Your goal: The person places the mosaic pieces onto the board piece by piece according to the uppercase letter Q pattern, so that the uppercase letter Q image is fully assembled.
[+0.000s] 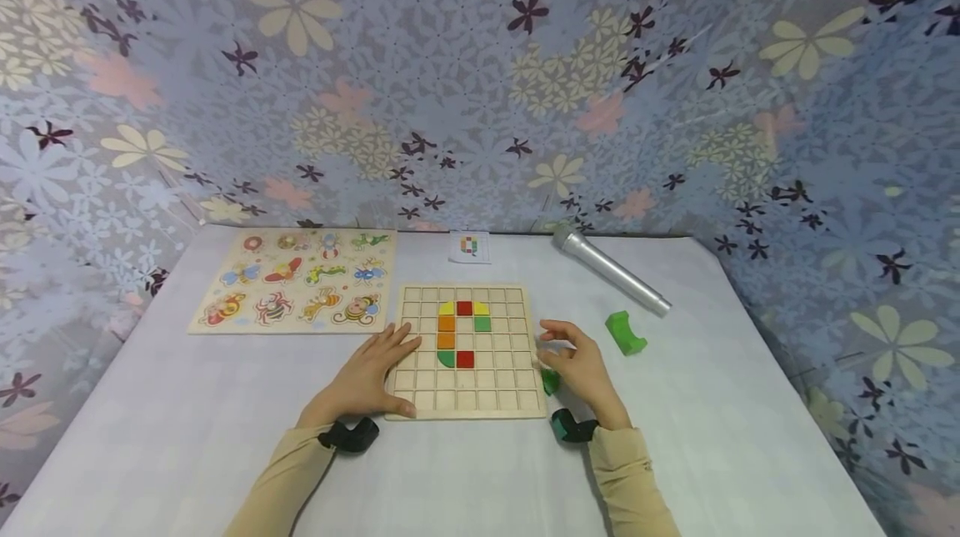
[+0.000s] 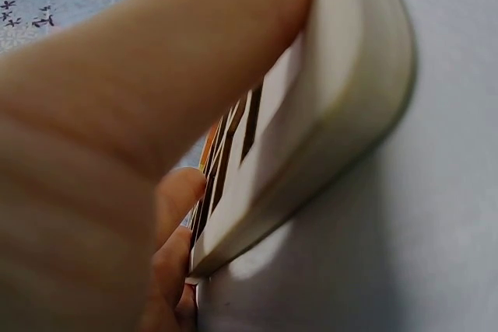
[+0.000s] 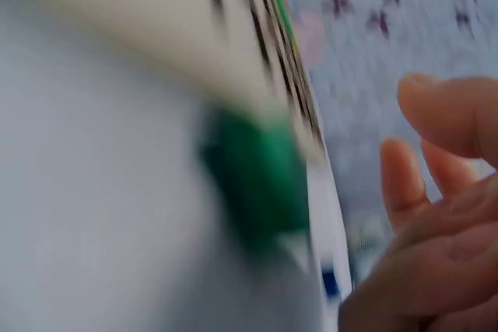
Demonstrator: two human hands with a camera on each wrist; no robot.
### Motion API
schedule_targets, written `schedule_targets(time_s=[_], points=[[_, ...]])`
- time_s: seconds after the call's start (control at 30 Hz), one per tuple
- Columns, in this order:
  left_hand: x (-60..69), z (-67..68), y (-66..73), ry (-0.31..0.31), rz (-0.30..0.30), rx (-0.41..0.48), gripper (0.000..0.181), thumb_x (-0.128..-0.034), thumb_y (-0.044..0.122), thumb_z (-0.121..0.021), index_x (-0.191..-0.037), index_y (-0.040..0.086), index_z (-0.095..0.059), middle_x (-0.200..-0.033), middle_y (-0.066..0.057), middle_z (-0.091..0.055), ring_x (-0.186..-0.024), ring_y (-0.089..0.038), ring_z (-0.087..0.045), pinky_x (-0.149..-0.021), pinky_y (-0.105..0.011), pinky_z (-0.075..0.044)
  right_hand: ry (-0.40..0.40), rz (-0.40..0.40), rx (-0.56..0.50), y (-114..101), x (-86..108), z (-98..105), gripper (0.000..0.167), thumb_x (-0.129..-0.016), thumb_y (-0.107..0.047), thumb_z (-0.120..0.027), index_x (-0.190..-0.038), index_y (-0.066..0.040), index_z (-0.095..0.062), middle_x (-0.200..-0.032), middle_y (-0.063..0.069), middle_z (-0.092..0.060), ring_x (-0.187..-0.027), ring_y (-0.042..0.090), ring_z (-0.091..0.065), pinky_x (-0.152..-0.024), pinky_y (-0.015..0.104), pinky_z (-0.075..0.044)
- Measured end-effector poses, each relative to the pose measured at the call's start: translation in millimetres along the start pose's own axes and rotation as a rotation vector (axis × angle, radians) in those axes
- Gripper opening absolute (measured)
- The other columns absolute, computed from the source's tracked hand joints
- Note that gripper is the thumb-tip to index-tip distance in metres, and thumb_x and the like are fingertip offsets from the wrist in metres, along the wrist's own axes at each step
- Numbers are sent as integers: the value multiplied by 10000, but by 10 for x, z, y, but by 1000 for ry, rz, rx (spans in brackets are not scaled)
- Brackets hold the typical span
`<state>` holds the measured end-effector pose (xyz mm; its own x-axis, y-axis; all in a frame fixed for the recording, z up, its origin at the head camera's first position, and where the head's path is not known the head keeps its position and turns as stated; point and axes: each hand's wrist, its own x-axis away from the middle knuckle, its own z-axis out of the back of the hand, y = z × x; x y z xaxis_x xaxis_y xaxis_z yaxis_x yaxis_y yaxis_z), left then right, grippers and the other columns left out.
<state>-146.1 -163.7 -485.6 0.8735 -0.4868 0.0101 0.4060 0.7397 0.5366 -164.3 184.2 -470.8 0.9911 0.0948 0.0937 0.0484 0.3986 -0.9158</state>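
Observation:
In the head view a wooden grid board [image 1: 502, 402] holds red, orange, yellow and green tiles, among them a red tile [image 1: 465, 359]. My left hand [image 1: 367, 376] rests on the board's left edge, thumb at the lower left corner, fingers spread. Just off the right edge hovers my right hand [image 1: 581, 366], fingers slightly bent, with nothing visible between them. Partly under it, against the board, lies a green piece [image 1: 551, 381], blurred in the right wrist view [image 3: 261, 180]. The left wrist view shows my thumb on the board's rim [image 2: 311, 138].
An insect picture board [image 1: 292, 324] lies at the back left. Behind the grid stands or lies a small pattern card [image 1: 469, 248]. A silver microphone [image 1: 615, 272] lies at the back right, with a green arch-shaped block [image 1: 625, 333] in front of it.

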Motion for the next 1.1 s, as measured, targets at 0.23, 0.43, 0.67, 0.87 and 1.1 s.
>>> schedule_targets(time_s=[0.23,0.43,0.67,0.87,1.1], points=[[0,-9,-1,0,11,3,1062,-620,520,-841,-1486,104,-388,-1607,-153,-230,-1488,-411,-156,-1203,-570,-158,-92,-5,37,261,175,319,537,-830,-41,-710,-1337,-43,-531,-1186,233,-632,-542,26,-370,-521,163,-364],[10,-16,18,-3,13,4,1053,-623,513,-842,-1480,96,-395,-1604,-158,-238,-1486,-415,-159,-1201,-572,-162,-203,51,55,172,262,314,647,-793,-8,-748,-1381,-15,-478,-1229,251,-616,-510,31,-351,-472,165,-330],[7,-11,20,-3,14,-7,1043,-626,502,-845,-1477,93,-401,-1602,-160,-241,-1486,-413,-162,-1204,-567,-160,-169,50,81,222,220,209,626,-790,-14,-754,-1366,-47,-510,-1180,191,-655,-501,40,-353,-462,178,-312],[9,-17,9,-1,10,-12,1046,-622,510,-844,-1476,96,-403,-1601,-159,-247,-1485,-413,-165,-1201,-566,-166,-56,1,80,230,170,158,486,-833,-12,-708,-1298,-61,-576,-1089,164,-686,-495,27,-370,-429,164,-349],[10,-8,10,5,1,-11,1058,-614,512,-847,-1478,94,-399,-1597,-166,-252,-1483,-419,-169,-1198,-570,-172,88,-87,117,287,145,194,385,-865,-41,-666,-1241,-100,-613,-1063,135,-692,-492,53,-427,-392,209,-419]])
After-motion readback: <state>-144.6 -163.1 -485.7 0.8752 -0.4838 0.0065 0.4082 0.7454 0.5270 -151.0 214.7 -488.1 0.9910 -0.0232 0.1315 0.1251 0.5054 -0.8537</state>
